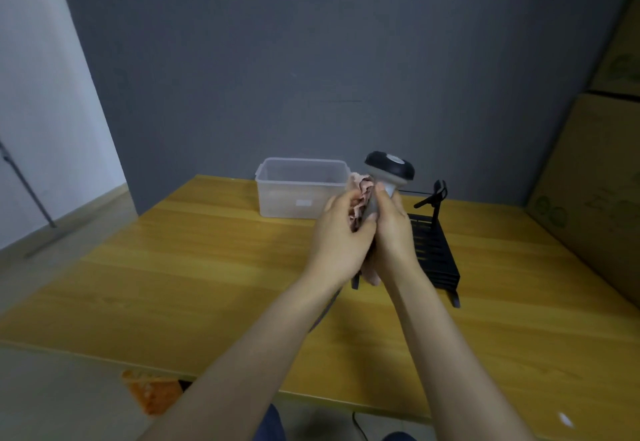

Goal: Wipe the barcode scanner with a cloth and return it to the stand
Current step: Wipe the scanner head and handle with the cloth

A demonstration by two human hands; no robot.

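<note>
The barcode scanner [389,168], grey with a black head, is held upright above the wooden table [207,267]. My right hand [393,232] grips its handle. My left hand [341,232] presses a pink cloth [360,194] against the left side of the handle. Part of the cloth hangs below both hands. The black stand [433,250] sits on the table just right of and behind my hands, its forked holder arm up at the back. The lower handle is hidden by my fingers.
A clear plastic bin [301,187] stands at the table's back, left of the scanner. Cardboard boxes [595,181] are stacked along the right edge. A grey wall is behind. An orange object [152,392] lies on the floor near the front edge.
</note>
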